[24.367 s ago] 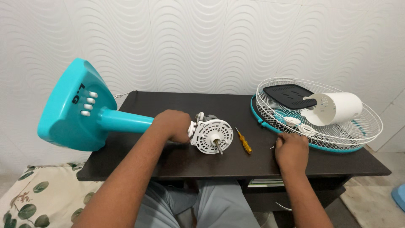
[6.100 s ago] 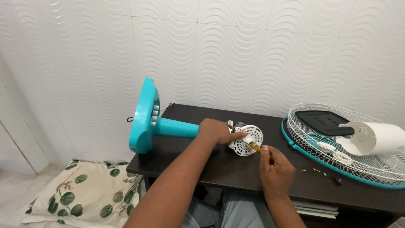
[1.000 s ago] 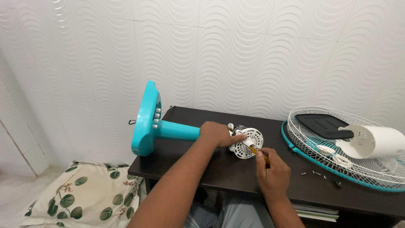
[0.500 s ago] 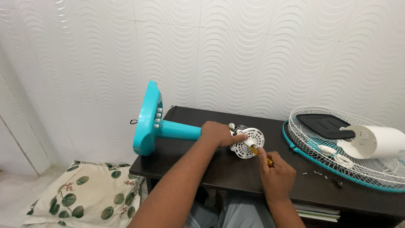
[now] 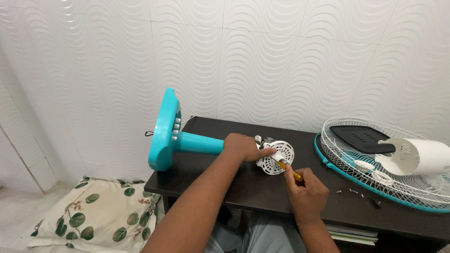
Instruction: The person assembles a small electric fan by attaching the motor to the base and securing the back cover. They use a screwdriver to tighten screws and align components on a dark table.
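The right hand [image 5: 305,191] pinches a yellow screwdriver [image 5: 289,170], tip at the white motor housing [image 5: 275,157] lying mid-tabletop [image 5: 234,187] — the left hand [image 5: 243,146] clamps it. Screw work is underway, I judge — steady turning comes next.

Upper left of centre, the fan base [image 5: 164,131] is turquoise with white buttons. The motor cover [image 5: 276,157] is white, the screwdriver handle [image 5: 291,172] yellow-orange, the worktop [image 5: 234,187] dark brown. At right, the grille [image 5: 375,154] is white wire with a turquoise rim; lower left, the cushion [image 5: 89,213] is cream with green leaves.
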